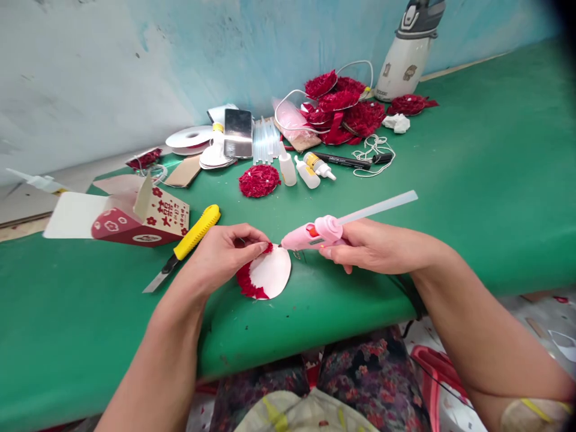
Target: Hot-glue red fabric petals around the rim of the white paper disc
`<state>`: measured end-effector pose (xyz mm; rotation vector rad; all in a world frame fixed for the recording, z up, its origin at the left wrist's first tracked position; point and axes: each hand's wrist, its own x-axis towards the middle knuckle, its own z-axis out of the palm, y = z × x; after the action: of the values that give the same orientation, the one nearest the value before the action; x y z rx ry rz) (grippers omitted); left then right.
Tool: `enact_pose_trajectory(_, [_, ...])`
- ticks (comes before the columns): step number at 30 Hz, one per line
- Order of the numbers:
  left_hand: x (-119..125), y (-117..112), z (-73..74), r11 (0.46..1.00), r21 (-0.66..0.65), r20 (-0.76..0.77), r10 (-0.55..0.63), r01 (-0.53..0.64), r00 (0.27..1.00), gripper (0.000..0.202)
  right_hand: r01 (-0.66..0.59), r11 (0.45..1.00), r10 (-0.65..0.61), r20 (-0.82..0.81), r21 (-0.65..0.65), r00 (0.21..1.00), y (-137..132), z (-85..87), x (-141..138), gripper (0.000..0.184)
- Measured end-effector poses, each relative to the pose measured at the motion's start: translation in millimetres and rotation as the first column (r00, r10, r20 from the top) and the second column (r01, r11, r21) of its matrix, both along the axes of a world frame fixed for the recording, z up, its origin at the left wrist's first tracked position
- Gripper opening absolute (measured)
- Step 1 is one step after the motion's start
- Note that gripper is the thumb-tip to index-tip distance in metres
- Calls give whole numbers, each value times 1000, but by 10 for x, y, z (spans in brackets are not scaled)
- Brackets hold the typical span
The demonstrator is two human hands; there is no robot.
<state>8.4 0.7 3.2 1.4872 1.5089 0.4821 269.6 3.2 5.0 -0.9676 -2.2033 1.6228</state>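
Observation:
My right hand (pixel 360 245) is wrapped round a pink hot glue gun (pixel 315 234), with a long translucent glue stick (pixel 382 206) poking out of its back. The gun's nozzle points left, at the upper edge of a white round disc (pixel 272 273) lying on the table. Ruffled dark red ribbon (pixel 247 283) covers the disc's left rim. My left hand (pixel 238 249) pinches the ribbon's upper end between thumb and fingers at the top of the disc. Beside my left wrist lies a yellow utility knife (pixel 197 233), its blade out.
An open red and white box (pixel 144 219) stands at left. Behind are a finished red rosette (pixel 259 180), small glue bottles (pixel 306 172), a black marker (pixel 342 160), glue sticks (pixel 266 141), a phone (pixel 238 133), a rosette pile (pixel 342 108) and a white bottle (pixel 404 66). The green table's (pixel 252 345) front edge is near me.

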Motion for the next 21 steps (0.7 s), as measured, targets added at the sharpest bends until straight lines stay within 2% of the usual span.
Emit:
enact_pose_trajectory(5, [21,-28,-39,999,5,-58,-44,44,997,25,-12,1000,12,2,19,1000,21,-22,7,22])
enact_pose_trajectory(12, [50,22,-130,953,264,-284,-74,152,956,18,38,999,-39,34,22,999,13,7,25,16])
enact_pose_trajectory(16, [49,25,-118,942,267,-393,-88,205,915,19,39,999,-39,24,5,999,10,45,24,16])
enact_pose_trajectory(21, [34,8,-116,941,252,-439,-96,225,893,21,7,1000,-8,26,8,1000,7,22,22,14])
